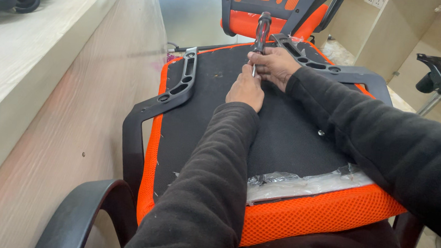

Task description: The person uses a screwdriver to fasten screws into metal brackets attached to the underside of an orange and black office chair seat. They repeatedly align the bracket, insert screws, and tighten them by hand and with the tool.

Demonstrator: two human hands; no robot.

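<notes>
Two hands are working at the upper middle of the frame, over the black underside of an upturned orange seat. Your right hand is closing its fingers around the shaft of a screwdriver, which is standing nearly upright with its dark red and black handle rising above your knuckles. Your left hand is resting on the seat just below the tip; whether it is gripping anything, the view is not showing. The tip itself is sitting hidden between the two hands.

A black armrest bracket is lying along the left edge of the seat, and a second bracket is running along the upper right. A strip of clear plastic wrap is lying across the lower middle. A wooden desk is filling the left side.
</notes>
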